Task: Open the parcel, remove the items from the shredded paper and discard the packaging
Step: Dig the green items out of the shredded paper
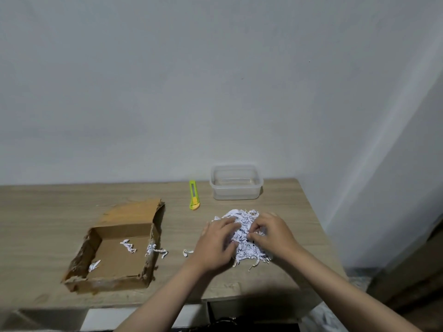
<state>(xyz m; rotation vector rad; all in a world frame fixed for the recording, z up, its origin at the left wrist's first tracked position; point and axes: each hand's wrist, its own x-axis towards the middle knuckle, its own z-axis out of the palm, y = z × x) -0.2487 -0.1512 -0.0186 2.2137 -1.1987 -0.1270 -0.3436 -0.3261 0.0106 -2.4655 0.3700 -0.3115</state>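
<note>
left hand (217,243) flat, fingers spread on shredded paper (247,238) | right hand (269,232) pinching shreds | risk: small items scatter off table (275,283)

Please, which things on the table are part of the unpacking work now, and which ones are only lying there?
In use:
- shredded paper pile, both hands in it: left hand, right hand
- opened cardboard box, a few paper strips left inside

Lying about:
- green utility knife, untouched
- clear plastic container, empty
</note>
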